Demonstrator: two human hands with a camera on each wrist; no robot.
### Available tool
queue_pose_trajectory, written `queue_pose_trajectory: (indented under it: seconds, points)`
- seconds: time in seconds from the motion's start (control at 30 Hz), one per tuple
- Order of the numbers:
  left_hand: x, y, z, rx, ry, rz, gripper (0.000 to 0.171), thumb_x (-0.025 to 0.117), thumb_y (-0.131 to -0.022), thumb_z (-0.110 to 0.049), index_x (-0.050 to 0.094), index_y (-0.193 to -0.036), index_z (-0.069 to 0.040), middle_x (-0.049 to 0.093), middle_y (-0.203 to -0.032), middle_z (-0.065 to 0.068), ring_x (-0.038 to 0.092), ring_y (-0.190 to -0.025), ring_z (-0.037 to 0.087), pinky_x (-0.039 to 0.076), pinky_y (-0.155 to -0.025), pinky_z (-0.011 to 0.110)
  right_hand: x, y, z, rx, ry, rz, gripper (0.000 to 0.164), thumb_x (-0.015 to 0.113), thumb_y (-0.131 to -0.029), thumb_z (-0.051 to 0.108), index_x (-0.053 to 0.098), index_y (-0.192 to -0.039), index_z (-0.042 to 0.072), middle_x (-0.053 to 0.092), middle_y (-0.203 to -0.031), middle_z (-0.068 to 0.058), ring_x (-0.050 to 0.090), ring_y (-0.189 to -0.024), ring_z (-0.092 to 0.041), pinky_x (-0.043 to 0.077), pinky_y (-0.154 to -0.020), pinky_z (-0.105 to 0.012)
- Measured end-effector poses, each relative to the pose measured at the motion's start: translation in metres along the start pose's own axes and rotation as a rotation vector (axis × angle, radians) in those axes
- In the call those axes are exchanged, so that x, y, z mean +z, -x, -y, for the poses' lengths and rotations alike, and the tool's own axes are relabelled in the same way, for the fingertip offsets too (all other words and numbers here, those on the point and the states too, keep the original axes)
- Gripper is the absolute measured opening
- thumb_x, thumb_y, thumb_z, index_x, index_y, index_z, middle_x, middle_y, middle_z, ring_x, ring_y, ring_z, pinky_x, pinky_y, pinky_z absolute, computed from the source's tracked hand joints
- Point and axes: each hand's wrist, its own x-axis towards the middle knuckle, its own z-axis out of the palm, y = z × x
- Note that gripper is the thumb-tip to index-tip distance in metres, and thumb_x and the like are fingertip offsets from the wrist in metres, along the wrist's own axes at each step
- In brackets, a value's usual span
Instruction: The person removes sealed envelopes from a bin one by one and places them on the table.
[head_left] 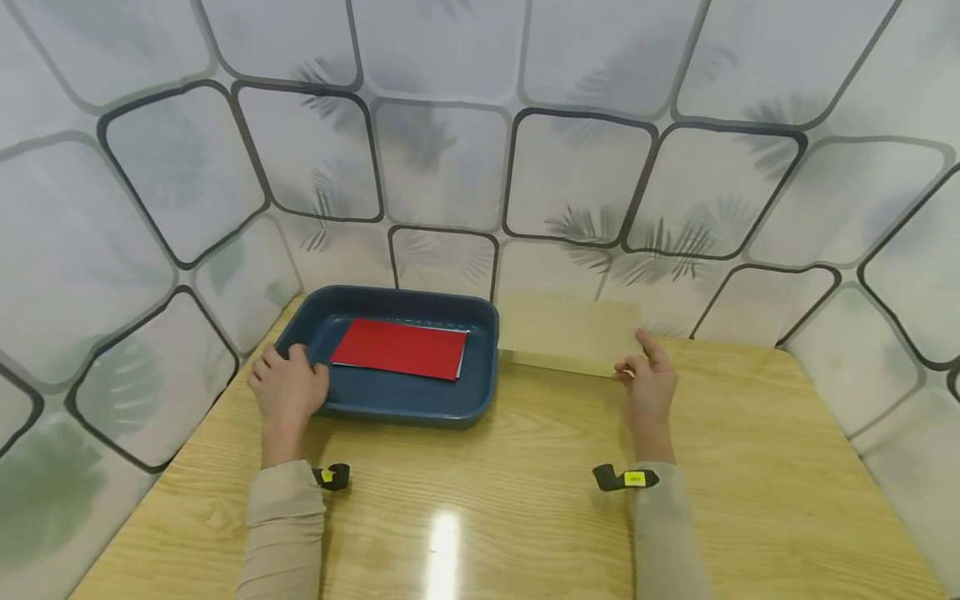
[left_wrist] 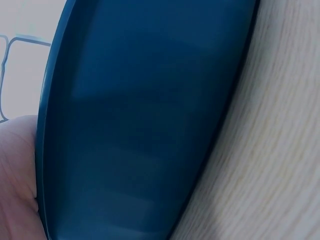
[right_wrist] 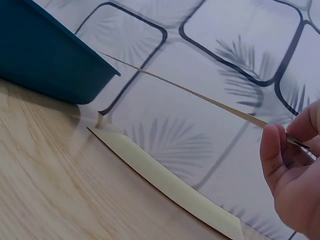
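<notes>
A dark blue rectangular tray (head_left: 408, 414) stands on the left of the table. My left hand (head_left: 288, 383) grips its front left corner, fingers over the rim; the left wrist view shows the palm against the tray's side (left_wrist: 145, 130). Inside the tray lies a flat red rectangular sheet (head_left: 401, 348), with a pale edge showing beneath it. To the right of the tray, my right hand (head_left: 651, 383) pinches the right end of a thin, pale yellow sheet (head_left: 570, 333). In the right wrist view the pinched sheet (right_wrist: 200, 97) appears almost edge-on.
Below the pinched sheet, a pale yellow strip (right_wrist: 175, 187) runs along the table in the right wrist view. The wooden table (head_left: 540, 467) backs onto patterned wall panels (head_left: 442, 167) behind and at both sides. Each wrist wears a black strap (head_left: 626, 477).
</notes>
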Motion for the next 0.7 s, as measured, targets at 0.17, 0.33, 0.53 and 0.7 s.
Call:
queue_pose_trajectory:
  seconds: [0.17,0.33,0.53,0.7]
  points:
    - [0.0,0.0,0.0,-0.005,0.004,-0.003,0.049,0.041,-0.098,-0.024,0.04,-0.134,0.009,0.013,-0.146,0.044,0.017,-0.131,0.062,0.011,-0.104,0.072,-0.014,-0.003,0.001,0.06,0.038,-0.039,0.054,0.036,-0.095,-0.011,0.043,-0.147,0.0,0.022,-0.162,-0.008,0.056,-0.063,-0.006,0.049,-0.055,-0.016]
    - [0.0,0.001,-0.001,0.001,0.008,-0.016,0.049,0.041,-0.097,-0.023,0.041,-0.134,0.009,0.014,-0.146,0.045,0.017,-0.131,0.063,0.012,-0.105,0.072,-0.021,-0.003,-0.001,0.114,0.129,-0.053,0.053,0.036,-0.095,-0.009,0.043,-0.147,-0.001,0.029,-0.158,-0.01,0.056,-0.06,-0.005,0.048,-0.054,-0.015]
    - [0.001,0.002,0.0,0.014,0.005,-0.026,0.049,0.04,-0.098,-0.023,0.041,-0.135,0.01,0.014,-0.146,0.045,0.018,-0.129,0.063,0.013,-0.104,0.072,-0.024,-0.004,-0.008,0.187,0.375,-0.095,0.054,0.042,-0.092,-0.005,0.044,-0.146,-0.002,0.056,-0.116,-0.013,0.057,-0.053,-0.003,0.05,-0.053,-0.016]
    - [0.001,0.001,0.001,0.021,0.002,-0.023,0.049,0.041,-0.098,-0.023,0.041,-0.135,0.01,0.013,-0.146,0.046,0.018,-0.129,0.064,0.013,-0.103,0.072,-0.028,-0.005,-0.014,0.228,0.501,-0.081,0.057,0.041,-0.092,-0.002,0.039,-0.149,-0.003,0.055,-0.103,-0.013,0.055,-0.054,-0.003,0.049,-0.05,-0.017]
